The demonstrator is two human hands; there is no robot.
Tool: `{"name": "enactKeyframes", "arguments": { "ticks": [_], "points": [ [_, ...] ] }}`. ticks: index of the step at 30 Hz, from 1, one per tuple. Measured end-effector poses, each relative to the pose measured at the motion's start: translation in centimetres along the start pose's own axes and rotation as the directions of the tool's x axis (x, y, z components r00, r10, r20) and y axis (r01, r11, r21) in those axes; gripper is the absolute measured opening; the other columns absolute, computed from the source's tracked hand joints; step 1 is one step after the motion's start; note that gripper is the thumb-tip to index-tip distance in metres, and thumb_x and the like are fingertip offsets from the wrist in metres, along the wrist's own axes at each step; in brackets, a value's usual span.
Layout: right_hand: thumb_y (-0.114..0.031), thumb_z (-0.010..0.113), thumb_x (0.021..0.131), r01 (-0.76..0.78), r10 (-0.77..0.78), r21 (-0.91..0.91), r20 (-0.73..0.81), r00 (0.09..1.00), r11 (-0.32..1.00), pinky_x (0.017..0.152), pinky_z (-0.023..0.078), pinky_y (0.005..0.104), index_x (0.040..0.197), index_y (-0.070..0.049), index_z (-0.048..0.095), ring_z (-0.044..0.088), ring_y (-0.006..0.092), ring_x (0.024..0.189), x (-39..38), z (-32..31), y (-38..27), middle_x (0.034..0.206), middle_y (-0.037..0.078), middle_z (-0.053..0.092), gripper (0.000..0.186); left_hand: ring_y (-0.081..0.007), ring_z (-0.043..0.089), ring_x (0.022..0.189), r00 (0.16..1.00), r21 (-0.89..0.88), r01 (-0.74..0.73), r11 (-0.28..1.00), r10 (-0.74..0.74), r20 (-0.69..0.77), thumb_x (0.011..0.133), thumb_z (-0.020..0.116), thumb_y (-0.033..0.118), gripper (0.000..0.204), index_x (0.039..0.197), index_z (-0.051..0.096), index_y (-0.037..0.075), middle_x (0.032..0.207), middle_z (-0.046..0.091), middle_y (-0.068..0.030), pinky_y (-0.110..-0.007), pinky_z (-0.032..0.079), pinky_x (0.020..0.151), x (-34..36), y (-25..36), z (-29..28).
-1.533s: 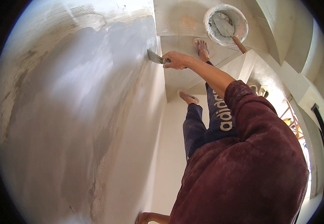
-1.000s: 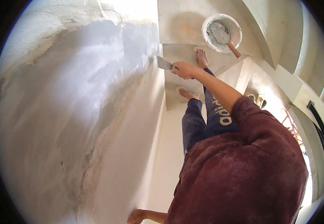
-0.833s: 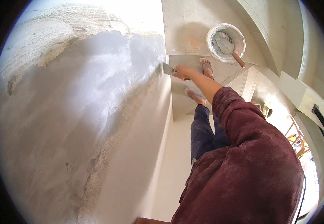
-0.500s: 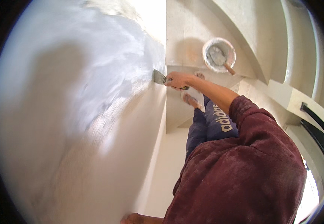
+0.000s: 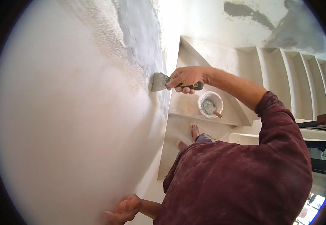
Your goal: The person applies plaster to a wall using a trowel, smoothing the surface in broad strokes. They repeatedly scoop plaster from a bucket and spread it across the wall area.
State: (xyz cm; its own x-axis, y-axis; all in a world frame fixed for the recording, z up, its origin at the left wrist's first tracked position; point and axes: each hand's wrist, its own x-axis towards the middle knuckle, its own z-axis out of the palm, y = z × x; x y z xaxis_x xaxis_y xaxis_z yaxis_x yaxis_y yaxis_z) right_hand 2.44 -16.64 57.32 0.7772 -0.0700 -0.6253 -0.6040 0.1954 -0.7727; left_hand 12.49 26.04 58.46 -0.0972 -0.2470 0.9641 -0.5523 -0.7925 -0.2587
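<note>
My right hand (image 5: 188,78) grips the dark handle of a putty knife (image 5: 159,81), whose broad blade is smeared with grey filler. The blade lies against the wall (image 5: 73,123), at the lower edge of a grey filler patch (image 5: 137,33). Low in the picture, my left hand (image 5: 125,208) is beside the wall with its fingers partly spread and nothing visible in them. Whether it touches the wall I cannot tell. Below my right forearm stands a white bucket (image 5: 218,99) with grey filler (image 5: 209,107) inside. A tool's wooden handle (image 5: 218,114) leans over its rim.
Pale stairs (image 5: 296,84) climb at the right, under a far wall with grey patches (image 5: 292,30). My bare feet (image 5: 195,131) are on the landing, close to the bucket. A dark rail-like piece (image 5: 317,123) crosses at the right edge.
The view has tilted up, bringing more stairs and the far wall in. My right hand has raised the putty knife along the wall. More of my left hand now shows.
</note>
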Motion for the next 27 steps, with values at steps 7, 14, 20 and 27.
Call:
{"name": "enactKeyframes", "arguments": {
  "ticks": [7,14,20,27],
  "points": [
    [-0.023,0.051,0.097,0.324,-0.35,-0.273,-0.05,0.936,0.906,0.03,0.038,0.018,0.106,0.007,0.059,0.043,0.0034,0.036,-8.7,3.5,-6.2,0.058,-0.002,0.049,0.032,-0.0401,0.02,0.141,0.989,-0.145,0.087,0.986,-0.103,-0.108,0.094,0.044,0.033,0.043,0.118,0.06,0.001,0.141,0.042,-0.0197,-0.06,0.015,0.111,-2.0,-0.2,-0.9],
    [-0.043,0.046,0.099,0.288,-0.515,-0.498,-0.41,0.753,0.818,0.046,0.043,0.0216,0.128,-0.005,0.052,0.048,0.006,0.055,-10.9,-3.0,1.7,0.07,-0.001,0.049,0.048,-0.038,0.018,0.141,0.997,0.013,0.08,0.997,-0.08,0.004,0.093,0.048,0.034,0.041,0.118,0.062,0.003,0.143,0.037,-0.0184,-0.058,0.016,0.11,2.2,1.6,0.3],
    [-0.017,0.054,0.094,0.477,-0.931,-0.805,-0.252,0.265,0.353,0.071,0.047,0.0354,0.136,-0.011,0.049,0.055,0.0202,0.073,-8.6,-1.1,1.0,0.081,0.008,0.055,0.043,-0.0421,0.016,0.141,0.992,-0.062,0.123,0.991,-0.12,0.036,0.091,0.05,0.033,0.043,0.122,0.057,0.003,0.146,0.03,-0.0226,-0.059,0.014,0.111,7.5,4.7,1.7],
    [-0.015,0.053,0.093,0.411,-0.985,-0.899,-0.108,0.131,0.153,0.072,0.051,0.0397,0.128,-0.011,0.056,0.06,0.0286,0.078,-8.7,-0.1,-9.5,0.09,0.015,0.06,0.035,-0.0426,0.024,0.139,0.984,-0.344,-0.034,0.938,0.092,0.154,0.09,0.056,0.028,0.044,0.125,0.055,0.003,0.143,0.038,-0.0204,-0.057,0.02,0.111,17.2,9.9,7.0]
  ]
}}
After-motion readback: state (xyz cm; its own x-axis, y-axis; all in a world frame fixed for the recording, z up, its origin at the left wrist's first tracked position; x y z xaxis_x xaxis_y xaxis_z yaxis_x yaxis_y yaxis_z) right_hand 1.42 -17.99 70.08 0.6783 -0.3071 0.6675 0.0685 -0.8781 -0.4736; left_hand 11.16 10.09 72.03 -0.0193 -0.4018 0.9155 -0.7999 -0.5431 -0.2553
